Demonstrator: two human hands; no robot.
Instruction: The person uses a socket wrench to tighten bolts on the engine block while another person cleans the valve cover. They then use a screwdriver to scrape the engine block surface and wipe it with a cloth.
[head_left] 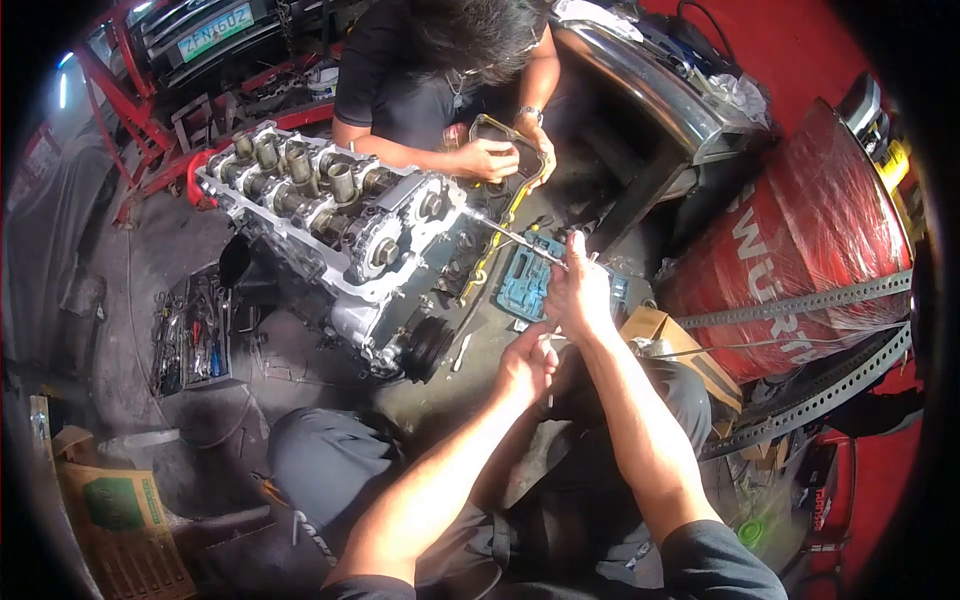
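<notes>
My right hand (pixel 580 295) is closed around a long slim metal rod (pixel 518 238) that looks like a socket extension. The rod slants up and left, its far end overlapping the front end of the engine (pixel 335 265). Just below, my left hand (pixel 528 368) has its fingers curled in near my right wrist, with a small bit of metal showing under it; what it grips is mostly hidden. On top of the engine, the camshaft gears (pixel 382 250) and several upright metal cylinders (pixel 342 182) are exposed. A black ribbed pulley (pixel 428 345) sits low at its front.
Across from me a crouching person (pixel 440 90) holds a yellow-edged gasket (pixel 512 212). Behind my hands lies a blue tool case (pixel 520 285). A tray of tools (pixel 195 335) is at left, a red drum (pixel 790 250) at right, beside a cardboard box (pixel 690 355).
</notes>
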